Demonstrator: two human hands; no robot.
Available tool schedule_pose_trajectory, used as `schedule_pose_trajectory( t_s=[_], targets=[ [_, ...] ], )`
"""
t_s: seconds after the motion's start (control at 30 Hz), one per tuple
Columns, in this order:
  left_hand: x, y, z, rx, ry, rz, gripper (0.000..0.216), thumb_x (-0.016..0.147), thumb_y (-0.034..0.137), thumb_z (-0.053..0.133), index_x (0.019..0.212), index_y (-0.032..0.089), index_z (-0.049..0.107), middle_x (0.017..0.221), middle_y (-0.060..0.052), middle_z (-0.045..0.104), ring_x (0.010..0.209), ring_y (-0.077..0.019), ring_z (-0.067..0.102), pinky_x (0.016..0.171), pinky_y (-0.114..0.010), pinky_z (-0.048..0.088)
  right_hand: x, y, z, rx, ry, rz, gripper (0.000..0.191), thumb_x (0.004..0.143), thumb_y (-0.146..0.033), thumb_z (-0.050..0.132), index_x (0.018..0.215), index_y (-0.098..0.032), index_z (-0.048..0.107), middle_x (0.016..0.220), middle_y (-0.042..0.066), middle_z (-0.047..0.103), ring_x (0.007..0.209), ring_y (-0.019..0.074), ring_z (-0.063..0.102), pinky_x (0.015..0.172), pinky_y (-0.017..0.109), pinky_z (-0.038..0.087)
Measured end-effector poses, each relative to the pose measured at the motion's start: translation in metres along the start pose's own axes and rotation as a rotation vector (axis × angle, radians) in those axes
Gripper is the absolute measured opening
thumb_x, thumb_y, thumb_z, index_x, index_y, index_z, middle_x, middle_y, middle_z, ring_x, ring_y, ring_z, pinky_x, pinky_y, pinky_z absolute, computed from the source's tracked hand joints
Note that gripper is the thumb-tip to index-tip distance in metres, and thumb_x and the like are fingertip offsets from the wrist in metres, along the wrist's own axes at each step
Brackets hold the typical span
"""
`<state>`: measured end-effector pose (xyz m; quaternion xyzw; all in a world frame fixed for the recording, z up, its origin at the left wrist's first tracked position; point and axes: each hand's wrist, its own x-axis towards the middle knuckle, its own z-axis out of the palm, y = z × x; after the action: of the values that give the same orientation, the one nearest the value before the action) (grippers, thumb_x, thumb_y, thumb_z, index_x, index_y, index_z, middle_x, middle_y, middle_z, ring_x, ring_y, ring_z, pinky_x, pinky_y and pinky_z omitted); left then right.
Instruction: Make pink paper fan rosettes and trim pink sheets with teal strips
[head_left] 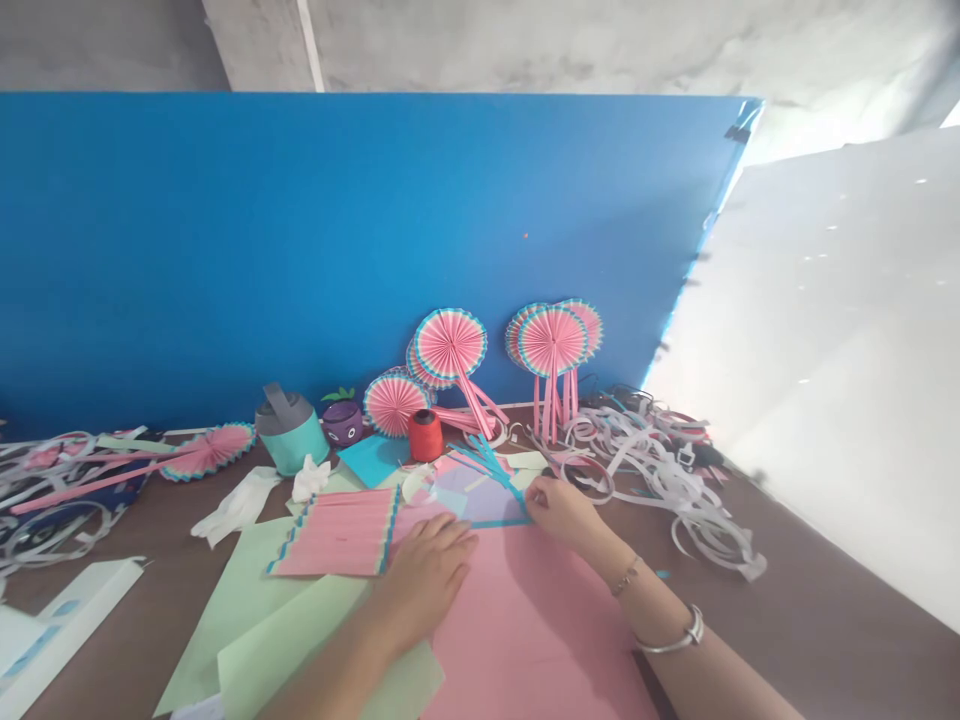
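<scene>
My left hand (pixel 429 578) lies flat with fingers extended, its palm down on a large pink paper sheet (pixel 525 620). A narrow blue paper strip (pixel 499 523) runs along the far edge of that sheet. At its right end my right hand (pixel 564 515) is closed, fingers curled and pressed together on the blue strip. Several loose blue strips (pixel 491 465) fan out just beyond those fingertips. Left of my left hand is a pleated pink paper piece (pixel 337 535) with blue and cream edges. Pale green paper sheets (pixel 247 600) lie under my left forearm.
Finished pink round fans (pixel 553 342) lean on the blue partition (pixel 300 240). A red thread spool (pixel 426 437), a teal container (pixel 292 435) and a purple pot (pixel 343 422) stand behind the papers. Tangled white strips (pixel 652 460) cover the right. A white box (pixel 71 630) lies left.
</scene>
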<state>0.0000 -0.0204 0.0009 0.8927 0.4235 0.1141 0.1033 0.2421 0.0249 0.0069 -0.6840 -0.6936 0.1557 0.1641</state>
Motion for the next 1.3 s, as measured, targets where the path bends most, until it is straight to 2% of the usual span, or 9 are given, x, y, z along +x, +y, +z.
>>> schedule_pose_trajectory(
  t_s=[0.17,0.3,0.37,0.5,0.6,0.83,1.1,1.2,1.3],
  targets=[
    [0.001,0.003,-0.006,-0.006,-0.01,0.001,0.037,0.092,0.018,0.046,0.127,0.024,0.058,0.132,-0.004,0.059,0.125,-0.025,0.045,0.105,-0.046,0.037,-0.003,-0.005,-0.002,-0.069,0.045,0.037,0.015,0.083,-0.028,0.055,0.084,-0.016,0.064,0.088,0.01,0.069,0.085,0.025,0.062,0.069,0.029,0.036],
    [0.0,0.007,-0.011,-0.016,0.001,0.009,0.035,0.091,0.016,0.048,0.123,0.024,0.059,0.123,-0.004,0.062,0.118,-0.0235,0.048,0.101,-0.043,0.04,-0.008,-0.007,0.001,-0.211,0.046,0.054,0.038,0.077,-0.045,0.063,0.099,-0.014,0.061,0.111,0.017,0.062,0.106,0.0347,0.055,0.079,0.037,0.036],
    [0.0,0.008,-0.013,-0.019,-0.005,-0.005,0.034,0.09,0.016,0.049,0.121,0.024,0.06,0.119,-0.005,0.063,0.116,-0.0235,0.049,0.099,-0.042,0.041,-0.008,-0.003,-0.001,-0.247,0.022,0.075,0.037,0.076,-0.039,0.065,0.102,-0.013,0.06,0.112,0.018,0.061,0.107,0.0358,0.054,0.08,0.038,0.036],
    [0.0,0.008,-0.014,-0.03,-0.002,-0.015,0.031,0.09,0.016,0.05,0.117,0.023,0.061,0.118,-0.005,0.062,0.115,-0.0234,0.049,0.098,-0.042,0.04,-0.003,0.009,-0.006,-0.227,0.048,0.081,0.019,0.077,-0.017,0.056,0.095,-0.016,0.062,0.101,0.013,0.065,0.1,0.0311,0.057,0.073,0.034,0.034],
    [0.0,0.006,-0.012,-0.026,0.007,-0.016,0.03,0.09,0.016,0.049,0.114,0.026,0.063,0.117,-0.004,0.062,0.114,-0.0234,0.05,0.096,-0.042,0.041,0.002,0.011,-0.007,-0.199,0.085,0.058,0.02,0.08,-0.01,0.048,0.089,-0.017,0.064,0.1,0.01,0.067,0.097,0.0269,0.058,0.07,0.031,0.032],
    [-0.004,0.005,-0.01,-0.022,0.006,-0.033,0.031,0.092,0.015,0.046,0.112,0.028,0.066,0.122,-0.005,0.061,0.118,-0.0242,0.049,0.098,-0.043,0.041,0.002,0.002,-0.002,-0.185,0.142,-0.064,0.028,0.083,-0.006,0.046,0.089,-0.021,0.069,0.103,0.005,0.068,0.105,0.0227,0.053,0.074,0.03,0.031],
    [-0.007,0.007,-0.013,-0.038,-0.006,-0.028,0.031,0.089,0.009,0.046,0.103,0.025,0.069,0.123,-0.006,0.06,0.12,-0.0254,0.047,0.1,-0.044,0.041,0.004,0.007,-0.003,-0.215,0.168,-0.057,0.031,0.085,-0.006,0.044,0.087,-0.02,0.071,0.102,0.007,0.069,0.101,0.0241,0.052,0.076,0.031,0.034],
    [-0.008,0.008,-0.01,-0.054,0.016,0.016,0.031,0.09,0.011,0.046,0.108,0.026,0.067,0.123,-0.005,0.06,0.118,-0.0243,0.048,0.098,-0.043,0.042,0.006,0.011,0.001,-0.183,0.182,-0.12,0.032,0.086,-0.009,0.044,0.097,-0.022,0.071,0.109,0.007,0.067,0.106,0.025,0.051,0.081,0.033,0.036],
    [-0.01,0.01,-0.007,-0.069,0.046,0.074,0.027,0.093,0.02,0.046,0.11,0.028,0.066,0.122,-0.004,0.062,0.117,-0.0236,0.049,0.098,-0.042,0.043,0.007,0.011,0.007,-0.143,0.169,-0.261,0.034,0.089,-0.016,0.045,0.114,-0.025,0.067,0.123,0.007,0.062,0.117,0.0255,0.048,0.092,0.039,0.037]
  ],
)
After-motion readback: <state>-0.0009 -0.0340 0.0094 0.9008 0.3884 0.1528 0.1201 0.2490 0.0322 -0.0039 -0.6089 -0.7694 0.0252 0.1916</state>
